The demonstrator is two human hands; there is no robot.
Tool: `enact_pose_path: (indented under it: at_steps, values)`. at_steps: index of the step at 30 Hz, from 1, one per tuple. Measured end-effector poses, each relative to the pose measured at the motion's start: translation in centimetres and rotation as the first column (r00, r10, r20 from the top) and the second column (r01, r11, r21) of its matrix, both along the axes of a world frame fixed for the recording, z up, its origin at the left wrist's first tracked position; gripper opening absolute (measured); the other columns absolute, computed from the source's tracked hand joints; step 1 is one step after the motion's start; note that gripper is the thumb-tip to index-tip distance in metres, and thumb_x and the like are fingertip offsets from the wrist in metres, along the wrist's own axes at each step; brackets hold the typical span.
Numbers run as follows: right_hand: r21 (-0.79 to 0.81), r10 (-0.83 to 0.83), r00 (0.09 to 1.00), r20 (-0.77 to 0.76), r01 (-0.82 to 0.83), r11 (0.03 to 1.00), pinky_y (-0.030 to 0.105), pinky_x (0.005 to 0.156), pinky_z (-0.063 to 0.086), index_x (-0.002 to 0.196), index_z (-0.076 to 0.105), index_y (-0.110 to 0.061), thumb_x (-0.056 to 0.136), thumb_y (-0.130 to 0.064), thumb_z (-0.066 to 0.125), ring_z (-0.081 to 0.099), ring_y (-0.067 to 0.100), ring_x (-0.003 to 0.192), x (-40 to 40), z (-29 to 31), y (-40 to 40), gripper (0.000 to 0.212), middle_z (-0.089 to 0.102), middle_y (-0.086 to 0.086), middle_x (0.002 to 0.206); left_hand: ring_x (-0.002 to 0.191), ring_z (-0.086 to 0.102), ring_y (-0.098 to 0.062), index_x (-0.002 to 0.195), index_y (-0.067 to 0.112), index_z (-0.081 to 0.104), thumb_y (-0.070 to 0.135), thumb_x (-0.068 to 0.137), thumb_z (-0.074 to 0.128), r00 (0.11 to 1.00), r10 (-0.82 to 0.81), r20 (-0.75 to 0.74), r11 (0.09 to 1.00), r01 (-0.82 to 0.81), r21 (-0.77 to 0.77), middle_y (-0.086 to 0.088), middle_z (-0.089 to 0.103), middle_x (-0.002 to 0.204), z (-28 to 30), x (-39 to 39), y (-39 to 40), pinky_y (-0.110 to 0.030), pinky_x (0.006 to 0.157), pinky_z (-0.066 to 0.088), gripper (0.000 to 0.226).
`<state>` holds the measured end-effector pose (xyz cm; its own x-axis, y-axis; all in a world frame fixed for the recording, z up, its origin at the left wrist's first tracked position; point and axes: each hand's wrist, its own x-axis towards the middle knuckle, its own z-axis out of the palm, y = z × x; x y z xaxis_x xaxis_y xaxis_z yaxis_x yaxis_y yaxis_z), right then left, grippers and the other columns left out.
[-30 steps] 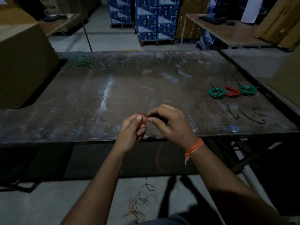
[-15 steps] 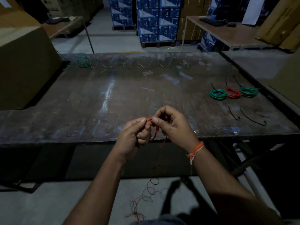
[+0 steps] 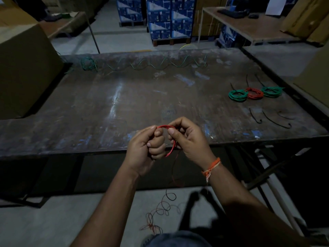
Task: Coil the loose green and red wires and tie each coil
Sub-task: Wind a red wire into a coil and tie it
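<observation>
Both hands work just above the near edge of the bench. The left hand has its fingers curled around a small loop of red wire, and the right hand pinches the same loop at its top between thumb and fingers. The loose end of that wire hangs down past the bench edge and lies in curls on the floor.

Toward the right edge of the bench lie three finished coils in a row, touching: a green coil, a red coil and another green coil. Nearer the right front corner lie a few dark ties, apart from the coils. Along the far edge a loose green wire runs in waves, bunched at its left end. A large cardboard box sits at the bench's left edge.
</observation>
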<state>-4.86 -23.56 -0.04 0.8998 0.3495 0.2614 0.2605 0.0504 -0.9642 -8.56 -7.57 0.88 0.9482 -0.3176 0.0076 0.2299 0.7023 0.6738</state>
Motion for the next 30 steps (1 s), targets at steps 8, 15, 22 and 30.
enact_pose_path:
  at_steps: [8,15,22,30]
  values:
    - [-0.055,-0.090,0.994,0.063,0.094,0.994,0.026,0.067,0.049,0.101,0.068,-0.007,0.103,-0.017,0.057,0.060,0.008,0.073,-0.8,-0.9,-0.1,0.015,0.064,0.002,0.078,0.041,0.009,-0.006,0.075,0.017,0.051,0.028,0.100,0.036,0.998,0.012,-0.062,1.000,-0.011,0.019,0.010,0.017,0.052,-0.4,-0.5,-0.3,-0.020,0.041,0.009,0.031]
    - [-0.281,-0.176,0.981,0.084,0.193,0.940,0.036,0.060,0.040,0.076,0.056,-0.013,0.108,-0.034,0.043,0.048,0.006,0.061,-1.2,-1.0,-1.1,0.041,0.050,-0.005,0.064,0.044,0.013,-0.008,0.076,0.017,0.048,0.034,0.098,0.046,0.989,0.142,0.042,0.922,-0.147,0.359,0.007,0.025,0.054,-1.2,-1.3,-2.3,-0.022,0.045,0.009,0.028]
    - [-0.239,-0.189,0.968,0.163,0.225,0.945,0.043,0.060,0.039,0.077,0.052,-0.008,0.107,-0.035,0.040,0.043,0.016,0.059,-2.5,-1.5,-2.6,0.042,0.045,0.005,0.064,0.043,0.013,-0.005,0.077,0.015,0.049,0.031,0.101,0.040,0.975,0.220,-0.029,0.932,-0.201,0.302,0.008,0.025,0.052,-1.2,-2.5,-4.9,-0.021,0.043,0.009,0.030]
    - [-0.249,0.016,0.999,0.031,-0.007,0.969,0.029,0.059,0.046,0.092,0.063,-0.012,0.108,-0.028,0.047,0.055,0.007,0.060,-4.2,-4.7,-6.6,0.028,0.058,0.000,0.066,0.044,0.009,-0.005,0.074,0.018,0.049,0.027,0.102,0.038,0.922,0.279,-0.269,0.951,-0.303,-0.054,0.011,0.026,0.049,-3.4,-4.6,-6.8,-0.018,0.038,0.012,0.031]
